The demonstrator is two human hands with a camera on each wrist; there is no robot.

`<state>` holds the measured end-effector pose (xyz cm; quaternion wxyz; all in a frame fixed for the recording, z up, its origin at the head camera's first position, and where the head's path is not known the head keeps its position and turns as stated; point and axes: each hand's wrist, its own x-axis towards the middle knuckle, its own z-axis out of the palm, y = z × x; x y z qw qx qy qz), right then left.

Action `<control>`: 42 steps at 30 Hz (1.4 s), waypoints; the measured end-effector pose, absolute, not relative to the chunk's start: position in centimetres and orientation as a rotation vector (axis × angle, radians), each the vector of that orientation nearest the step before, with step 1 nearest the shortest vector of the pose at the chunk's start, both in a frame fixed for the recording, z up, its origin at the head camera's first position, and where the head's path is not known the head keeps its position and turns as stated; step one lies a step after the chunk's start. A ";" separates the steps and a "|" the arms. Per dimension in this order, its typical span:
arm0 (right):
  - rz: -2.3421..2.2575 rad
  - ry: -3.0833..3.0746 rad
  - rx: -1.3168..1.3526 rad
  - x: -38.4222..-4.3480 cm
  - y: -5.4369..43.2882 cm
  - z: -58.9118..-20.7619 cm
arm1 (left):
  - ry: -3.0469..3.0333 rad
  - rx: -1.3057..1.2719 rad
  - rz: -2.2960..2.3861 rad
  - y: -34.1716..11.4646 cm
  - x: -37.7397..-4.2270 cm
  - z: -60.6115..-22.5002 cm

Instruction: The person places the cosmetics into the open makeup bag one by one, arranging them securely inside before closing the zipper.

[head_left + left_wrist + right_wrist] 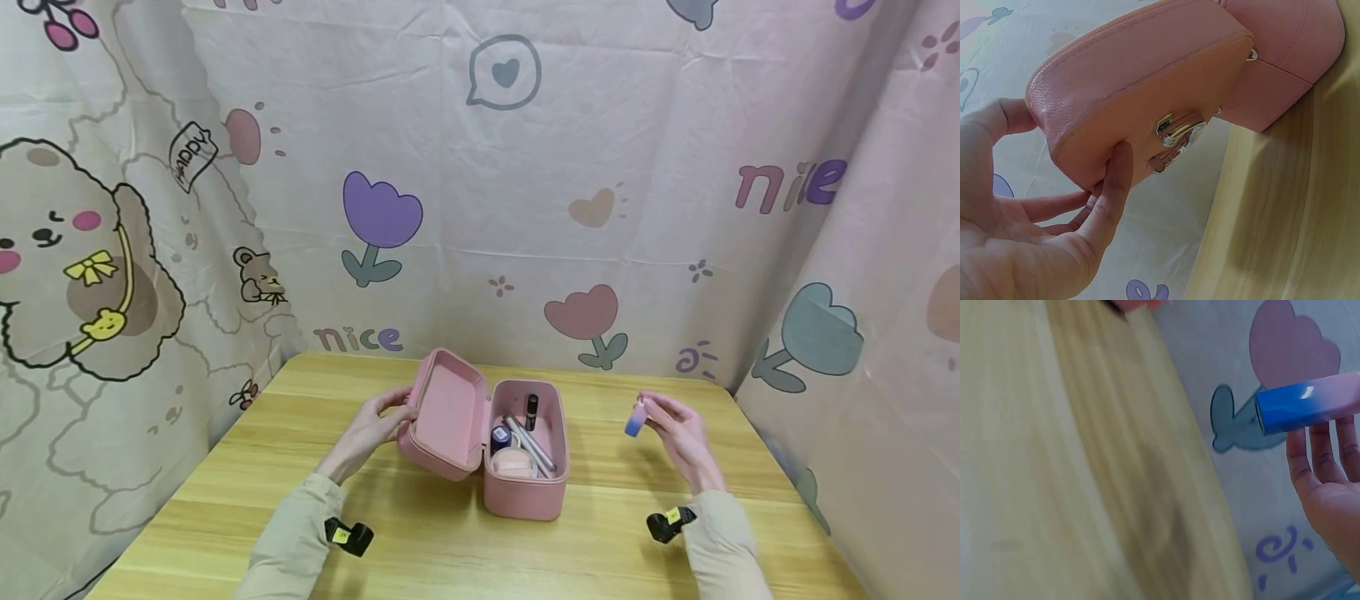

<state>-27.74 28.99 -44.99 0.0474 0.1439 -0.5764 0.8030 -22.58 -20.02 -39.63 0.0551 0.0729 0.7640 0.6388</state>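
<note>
A pink cosmetic case (525,497) stands on the table with its lid (452,408) swung out to the left. My left hand (378,425) grips the lid's outer edge, and the left wrist view shows fingers and thumb round its corner, near a handle with gold-coloured fittings (1175,134). Inside the case are a black tube (532,411), silver pens (534,450), a dark round jar (501,437) and a pale powder puff (513,462). Off to the right, my right hand (681,433) holds up a shiny pink-and-blue tube (1304,405) between its fingers, above the table.
The wooden table (615,550) reaches back to a printed cloth curtain (480,208), which also hangs along both sides. A small black camera is strapped to each wrist.
</note>
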 end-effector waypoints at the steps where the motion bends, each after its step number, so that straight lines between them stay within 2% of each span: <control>1: 2.458 -1.750 0.440 -27.9 28.7 -44.8 | 2.320 0.219 1.940 -20.0 -22.6 -39.6; 28: 2.461 -1.792 0.571 -30.2 19.9 -40.5 | 2.337 0.223 1.925 -20.0 -22.5 -39.6; 42: 2.062 -2.047 0.442 -30.5 16.3 -40.6 | 2.330 0.232 1.937 -19.9 -22.3 -39.5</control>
